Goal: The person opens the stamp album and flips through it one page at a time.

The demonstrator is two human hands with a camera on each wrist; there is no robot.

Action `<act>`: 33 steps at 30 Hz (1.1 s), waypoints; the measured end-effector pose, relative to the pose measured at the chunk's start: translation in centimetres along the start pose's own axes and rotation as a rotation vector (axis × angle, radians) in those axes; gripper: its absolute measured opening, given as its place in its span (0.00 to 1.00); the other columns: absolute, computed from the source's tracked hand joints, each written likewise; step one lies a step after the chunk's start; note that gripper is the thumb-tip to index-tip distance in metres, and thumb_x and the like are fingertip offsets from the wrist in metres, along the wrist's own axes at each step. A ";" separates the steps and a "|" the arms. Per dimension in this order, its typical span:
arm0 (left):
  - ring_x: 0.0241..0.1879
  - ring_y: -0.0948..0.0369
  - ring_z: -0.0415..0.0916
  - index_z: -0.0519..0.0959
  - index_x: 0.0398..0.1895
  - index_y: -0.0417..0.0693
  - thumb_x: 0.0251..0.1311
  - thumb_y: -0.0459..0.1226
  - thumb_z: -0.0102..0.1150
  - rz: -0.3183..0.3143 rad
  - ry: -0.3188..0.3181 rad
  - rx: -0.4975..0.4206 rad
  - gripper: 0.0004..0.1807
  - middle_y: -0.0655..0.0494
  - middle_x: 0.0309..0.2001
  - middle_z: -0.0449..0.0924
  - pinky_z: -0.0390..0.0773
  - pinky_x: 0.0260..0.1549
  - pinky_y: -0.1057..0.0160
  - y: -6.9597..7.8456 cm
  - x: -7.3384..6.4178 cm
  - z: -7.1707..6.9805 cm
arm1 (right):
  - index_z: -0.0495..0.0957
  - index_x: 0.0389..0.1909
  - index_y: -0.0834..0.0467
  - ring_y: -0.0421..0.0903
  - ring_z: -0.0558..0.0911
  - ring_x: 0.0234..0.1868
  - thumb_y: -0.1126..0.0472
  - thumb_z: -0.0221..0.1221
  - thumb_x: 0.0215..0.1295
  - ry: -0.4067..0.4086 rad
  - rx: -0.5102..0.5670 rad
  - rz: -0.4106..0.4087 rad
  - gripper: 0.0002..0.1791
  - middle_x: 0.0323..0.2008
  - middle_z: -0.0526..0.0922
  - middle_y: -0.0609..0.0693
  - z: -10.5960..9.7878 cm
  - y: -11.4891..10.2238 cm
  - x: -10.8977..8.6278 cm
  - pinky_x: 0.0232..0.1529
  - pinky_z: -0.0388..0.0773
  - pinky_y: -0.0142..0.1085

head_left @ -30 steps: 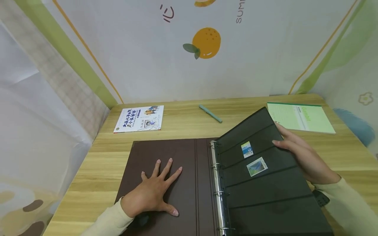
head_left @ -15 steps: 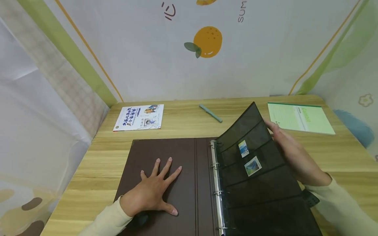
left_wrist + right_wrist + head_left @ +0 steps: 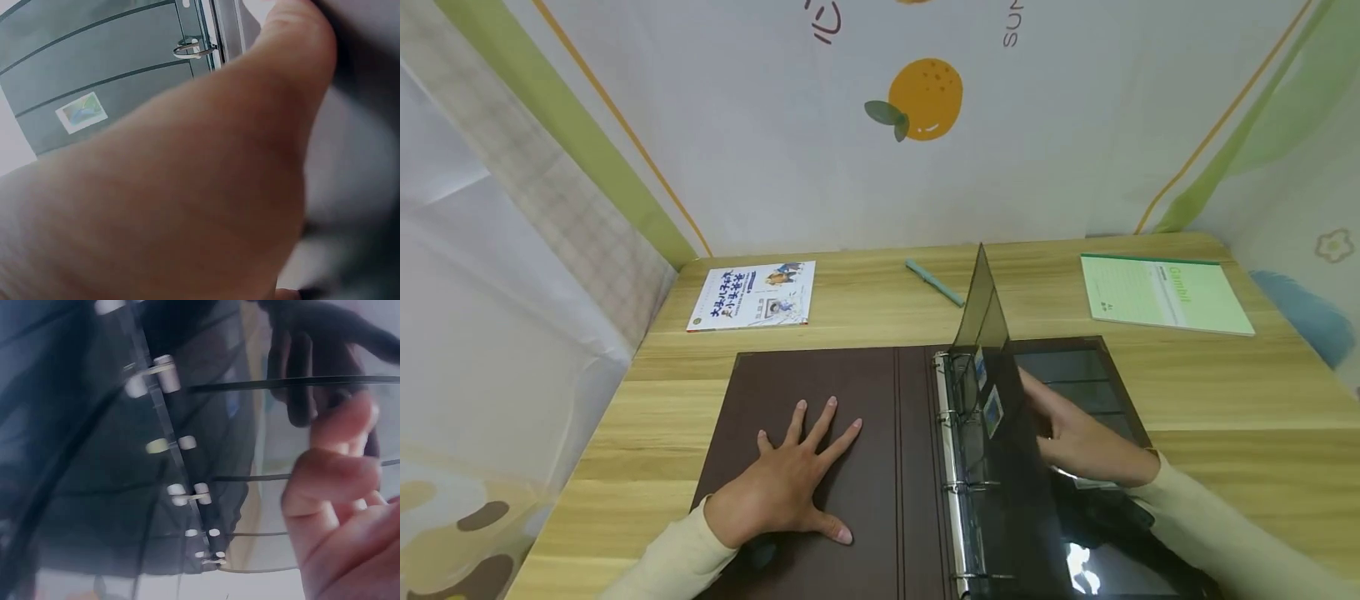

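Observation:
A dark brown ring binder (image 3: 865,375) lies opened flat on the table. My left hand (image 3: 797,492) rests on its inner left cover, fingers spread. From the metal ring spine (image 3: 955,492) a black stamp page (image 3: 1022,508) stands nearly upright, with two small stamps, one blue (image 3: 981,368) and one landscape stamp (image 3: 992,412), in its strips. Behind that page, on its right side, is my right hand (image 3: 1086,442); its fingertips are partly hidden in the head view. The right wrist view shows loosely bent fingers (image 3: 337,481) beside a glossy page, pinching nothing visible.
Beneath the right hand lies another dark strip page (image 3: 1075,367). At the back of the wooden table (image 3: 865,292) are a white picture booklet (image 3: 752,296), a teal pen (image 3: 934,283) and a green notebook (image 3: 1165,292).
The stamp page has swung up and leftward from a low slant to nearly upright. My right hand has moved left with it, from its outer edge to behind it. The left hand stays put.

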State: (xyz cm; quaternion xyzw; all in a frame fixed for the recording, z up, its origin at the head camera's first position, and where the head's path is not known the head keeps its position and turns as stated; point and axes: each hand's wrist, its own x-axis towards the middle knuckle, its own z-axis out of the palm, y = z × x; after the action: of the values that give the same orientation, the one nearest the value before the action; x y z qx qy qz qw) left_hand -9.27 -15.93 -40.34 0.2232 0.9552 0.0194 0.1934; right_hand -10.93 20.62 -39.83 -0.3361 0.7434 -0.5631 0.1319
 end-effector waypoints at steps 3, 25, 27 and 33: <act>0.79 0.31 0.37 0.49 0.82 0.67 0.30 0.73 0.72 0.003 0.004 -0.007 0.71 0.45 0.83 0.39 0.57 0.52 0.14 -0.1 0.0 0.0 | 0.33 0.82 0.58 0.32 0.77 0.50 0.73 0.62 0.65 -0.031 -0.085 -0.045 0.56 0.69 0.61 0.74 0.9 0.6 0.6 0.40 0.82 0.30; 0.76 0.25 0.44 0.59 0.79 0.63 0.38 0.61 0.80 0.106 0.109 -0.012 0.62 0.38 0.81 0.44 0.59 0.45 0.12 -0.6 -0.3 0.1 | 0.50 0.81 0.49 0.42 0.72 0.55 0.38 0.68 0.60 0.057 -0.614 -0.080 0.55 0.67 0.60 0.47 4.8 1.3 1.6 0.46 0.77 0.33; 0.75 0.25 0.45 0.60 0.79 0.64 0.44 0.61 0.76 0.126 0.124 -0.013 0.56 0.38 0.81 0.46 0.60 0.44 0.12 -0.7 -0.4 0.0 | 0.50 0.81 0.48 0.42 0.73 0.52 0.38 0.68 0.60 0.058 -0.628 -0.079 0.55 0.66 0.60 0.47 4.9 1.2 1.7 0.44 0.75 0.31; 0.76 0.26 0.45 0.68 0.75 0.64 0.60 0.52 0.68 0.113 0.113 0.006 0.38 0.42 0.80 0.53 0.62 0.45 0.14 -0.8 -0.5 -0.5 | 0.49 0.81 0.46 0.41 0.73 0.51 0.36 0.67 0.60 0.061 -0.653 -0.051 0.55 0.67 0.60 0.47 5.3 1.2 1.8 0.42 0.75 0.30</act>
State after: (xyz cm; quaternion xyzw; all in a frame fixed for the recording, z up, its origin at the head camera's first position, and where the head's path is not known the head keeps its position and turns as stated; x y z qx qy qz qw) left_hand -9.39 -16.85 -39.76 0.2759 0.9505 0.0400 0.1370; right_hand -9.65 15.68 -42.39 -0.3620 0.8796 -0.3080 -0.0193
